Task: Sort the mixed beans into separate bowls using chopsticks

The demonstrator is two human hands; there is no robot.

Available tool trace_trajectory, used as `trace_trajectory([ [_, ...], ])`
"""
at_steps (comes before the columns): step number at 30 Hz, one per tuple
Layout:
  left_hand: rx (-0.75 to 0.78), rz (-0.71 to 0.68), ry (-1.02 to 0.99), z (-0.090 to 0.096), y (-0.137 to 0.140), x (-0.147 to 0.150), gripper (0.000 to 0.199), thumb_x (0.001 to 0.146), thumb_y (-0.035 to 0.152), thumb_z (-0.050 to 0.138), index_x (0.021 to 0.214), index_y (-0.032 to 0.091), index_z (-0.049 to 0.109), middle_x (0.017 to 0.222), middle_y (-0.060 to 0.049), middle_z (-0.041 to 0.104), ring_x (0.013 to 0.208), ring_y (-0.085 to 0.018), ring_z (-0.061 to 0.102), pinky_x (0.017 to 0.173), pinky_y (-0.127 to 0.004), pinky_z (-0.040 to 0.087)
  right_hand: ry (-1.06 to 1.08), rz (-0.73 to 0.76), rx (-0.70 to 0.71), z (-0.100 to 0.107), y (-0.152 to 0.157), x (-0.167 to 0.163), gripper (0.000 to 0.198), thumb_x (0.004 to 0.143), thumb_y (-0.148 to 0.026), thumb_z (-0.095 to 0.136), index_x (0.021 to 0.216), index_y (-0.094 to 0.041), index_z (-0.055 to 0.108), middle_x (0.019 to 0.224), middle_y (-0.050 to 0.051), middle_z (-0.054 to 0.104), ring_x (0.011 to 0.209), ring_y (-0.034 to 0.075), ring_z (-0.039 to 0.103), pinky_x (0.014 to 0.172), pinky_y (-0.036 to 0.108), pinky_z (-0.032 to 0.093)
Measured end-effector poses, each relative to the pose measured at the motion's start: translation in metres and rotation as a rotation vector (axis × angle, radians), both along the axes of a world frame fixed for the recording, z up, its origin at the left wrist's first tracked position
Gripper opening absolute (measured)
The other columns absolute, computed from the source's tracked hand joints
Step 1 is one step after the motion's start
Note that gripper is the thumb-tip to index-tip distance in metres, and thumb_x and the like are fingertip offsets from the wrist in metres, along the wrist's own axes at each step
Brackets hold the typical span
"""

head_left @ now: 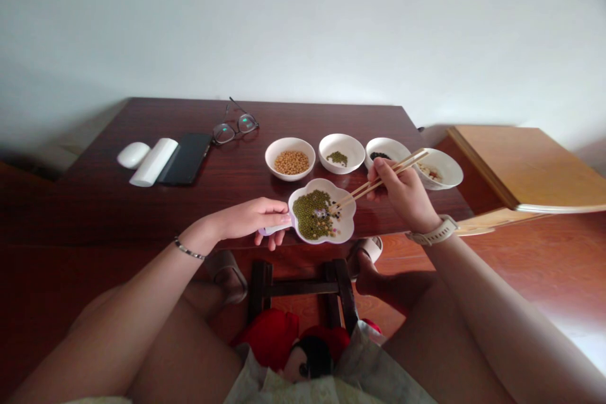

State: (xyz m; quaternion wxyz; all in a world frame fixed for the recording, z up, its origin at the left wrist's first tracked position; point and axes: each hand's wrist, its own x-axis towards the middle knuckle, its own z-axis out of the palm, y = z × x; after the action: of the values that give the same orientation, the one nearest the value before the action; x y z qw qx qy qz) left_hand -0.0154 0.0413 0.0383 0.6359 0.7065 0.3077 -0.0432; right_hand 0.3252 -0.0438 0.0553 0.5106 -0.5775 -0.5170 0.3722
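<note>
My left hand is closed round the short handle of a white flower-shaped dish at the table's front edge. Green mung beans fill its left side, with darker and paler beans mixed in on the right. In my right hand is a pair of chopsticks, their tips down among the mixed beans. Behind the dish stand a bowl of tan soybeans, a bowl with a few mung beans, a bowl of black beans partly hidden by my hand, and a bowl with pale and reddish pieces.
Eyeglasses lie on the dark table. A black tablet or phone, a white cylinder and a white rounded case are at the left. To the right stands a wooden piece of furniture; a stool is below me.
</note>
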Motion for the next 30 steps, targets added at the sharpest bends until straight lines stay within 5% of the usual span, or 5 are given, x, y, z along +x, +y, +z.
trace_trajectory([
  [20,-0.022,-0.002,0.012,0.005,-0.001,0.001,0.046,0.106,0.065,0.062,0.101,0.020,0.068,0.092,-0.009,0.081,0.079,-0.021,0.079,0.055,-0.025,0.051,0.126,-0.080,0.037,-0.004,0.007,0.004,0.048,0.104,-0.067,0.069,0.082,-0.024,0.066,0.067,0.001,0.064,0.054,0.014,0.061,0.049,0.025,0.048],
  [30,-0.031,-0.003,-0.011,0.003,-0.002,0.000,0.044,0.107,0.064,0.061,0.100,0.021,0.066,0.092,-0.008,0.081,0.079,-0.021,0.078,0.056,-0.025,0.051,0.213,-0.178,0.197,0.006,0.036,-0.012,0.055,0.098,-0.075,0.067,0.079,-0.027,0.050,0.076,-0.001,0.057,0.057,0.011,0.055,0.049,0.026,0.047],
])
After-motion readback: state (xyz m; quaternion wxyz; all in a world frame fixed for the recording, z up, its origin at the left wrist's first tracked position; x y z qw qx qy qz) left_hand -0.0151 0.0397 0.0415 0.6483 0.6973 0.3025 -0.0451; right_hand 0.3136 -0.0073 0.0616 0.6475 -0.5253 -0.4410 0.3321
